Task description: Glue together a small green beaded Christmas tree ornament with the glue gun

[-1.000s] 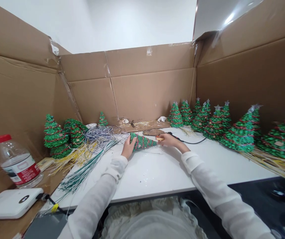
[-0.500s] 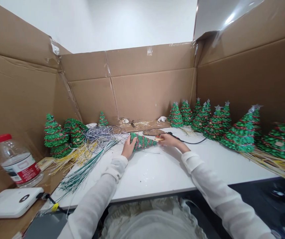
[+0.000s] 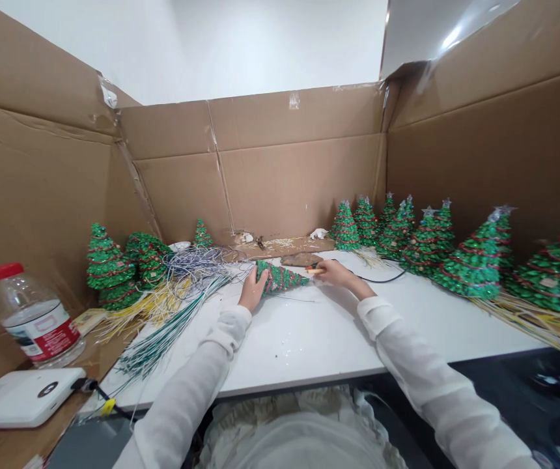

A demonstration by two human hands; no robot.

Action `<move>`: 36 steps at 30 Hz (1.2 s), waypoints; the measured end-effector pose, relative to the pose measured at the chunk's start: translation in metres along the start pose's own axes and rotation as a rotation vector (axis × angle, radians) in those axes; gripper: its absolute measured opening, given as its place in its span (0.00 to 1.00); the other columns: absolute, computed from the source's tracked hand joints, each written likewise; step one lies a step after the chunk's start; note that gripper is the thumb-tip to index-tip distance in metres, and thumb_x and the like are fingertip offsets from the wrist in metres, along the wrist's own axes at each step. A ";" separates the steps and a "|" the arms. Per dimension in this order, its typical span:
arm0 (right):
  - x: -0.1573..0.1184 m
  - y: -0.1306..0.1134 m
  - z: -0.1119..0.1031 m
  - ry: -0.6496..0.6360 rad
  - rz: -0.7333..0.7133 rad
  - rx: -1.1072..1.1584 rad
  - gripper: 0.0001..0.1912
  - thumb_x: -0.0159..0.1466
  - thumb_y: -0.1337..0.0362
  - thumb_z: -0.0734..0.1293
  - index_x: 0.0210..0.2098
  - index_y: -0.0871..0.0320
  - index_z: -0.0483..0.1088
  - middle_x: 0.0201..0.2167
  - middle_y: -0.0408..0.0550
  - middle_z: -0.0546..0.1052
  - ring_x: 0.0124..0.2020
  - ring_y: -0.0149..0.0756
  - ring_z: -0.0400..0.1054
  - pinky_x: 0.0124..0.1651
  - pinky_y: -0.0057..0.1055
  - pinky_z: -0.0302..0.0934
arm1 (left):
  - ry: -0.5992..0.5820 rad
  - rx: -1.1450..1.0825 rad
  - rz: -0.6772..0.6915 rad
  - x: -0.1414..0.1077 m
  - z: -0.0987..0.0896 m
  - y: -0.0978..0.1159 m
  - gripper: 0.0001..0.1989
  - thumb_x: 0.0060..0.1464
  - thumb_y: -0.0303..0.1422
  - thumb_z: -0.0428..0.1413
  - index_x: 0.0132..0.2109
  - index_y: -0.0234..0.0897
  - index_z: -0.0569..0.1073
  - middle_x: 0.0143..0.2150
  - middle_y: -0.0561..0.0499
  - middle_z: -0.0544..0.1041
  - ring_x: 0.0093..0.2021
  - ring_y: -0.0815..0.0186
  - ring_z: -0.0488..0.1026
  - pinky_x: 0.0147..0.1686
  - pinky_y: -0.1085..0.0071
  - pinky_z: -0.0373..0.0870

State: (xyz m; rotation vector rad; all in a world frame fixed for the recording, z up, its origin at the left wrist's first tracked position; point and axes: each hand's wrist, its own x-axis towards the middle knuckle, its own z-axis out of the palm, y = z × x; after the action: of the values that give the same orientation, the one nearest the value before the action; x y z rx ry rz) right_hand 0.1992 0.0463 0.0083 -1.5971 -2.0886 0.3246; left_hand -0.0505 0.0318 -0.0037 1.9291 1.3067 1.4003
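Sequin-covered cone tree (image 3: 280, 278) on its side over table (image 3: 304, 345), feels light but stiff; my left hand (image 3: 251, 291) clasping wide end, right hand (image 3: 338, 274) pinching corded yellow-handled tool (image 3: 313, 271) by tip (sequins look shed-prone, so hold base).

Craft workspace, cardboard walls (image 3: 290, 189), rows of sequined trees (image 3: 470, 267)

The head-worn camera looks forward and down at the left hand (image 3: 253, 290) and right hand (image 3: 338, 275)
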 end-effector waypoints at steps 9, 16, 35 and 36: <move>-0.002 -0.010 0.007 0.029 -0.076 -0.021 0.08 0.53 0.70 0.63 0.30 0.61 0.74 0.28 0.48 0.75 0.28 0.34 0.65 0.30 0.25 0.53 | 0.074 0.013 -0.006 0.004 -0.001 -0.006 0.14 0.54 0.41 0.47 0.37 0.36 0.71 0.37 0.48 0.74 0.42 0.63 0.68 0.46 0.68 0.61; -0.002 -0.001 -0.007 0.089 0.037 -0.095 0.09 0.57 0.67 0.61 0.30 0.61 0.73 0.27 0.50 0.76 0.28 0.34 0.65 0.27 0.25 0.48 | 0.195 0.006 -0.128 0.019 -0.023 -0.015 0.21 0.57 0.39 0.38 0.32 0.34 0.73 0.31 0.47 0.74 0.35 0.62 0.70 0.41 0.66 0.63; -0.003 -0.004 0.014 0.111 -0.141 -0.054 0.10 0.56 0.69 0.60 0.30 0.60 0.73 0.28 0.50 0.75 0.30 0.37 0.67 0.32 0.28 0.53 | -0.175 0.412 0.080 0.000 -0.053 -0.025 0.26 0.44 0.21 0.45 0.51 0.41 0.68 0.49 0.52 0.73 0.52 0.61 0.62 0.55 0.60 0.52; -0.003 -0.005 0.014 0.114 -0.149 -0.058 0.10 0.56 0.69 0.60 0.29 0.60 0.73 0.27 0.49 0.75 0.29 0.36 0.66 0.31 0.28 0.53 | -0.189 0.415 0.080 -0.001 -0.054 -0.024 0.26 0.44 0.21 0.45 0.51 0.41 0.68 0.49 0.52 0.73 0.52 0.62 0.62 0.55 0.61 0.52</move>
State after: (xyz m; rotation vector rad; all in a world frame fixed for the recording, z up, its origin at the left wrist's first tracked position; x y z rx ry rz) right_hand 0.1887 0.0434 -0.0025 -1.4463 -2.1309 0.1204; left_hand -0.1097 0.0325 -0.0007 2.3379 1.5320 1.0039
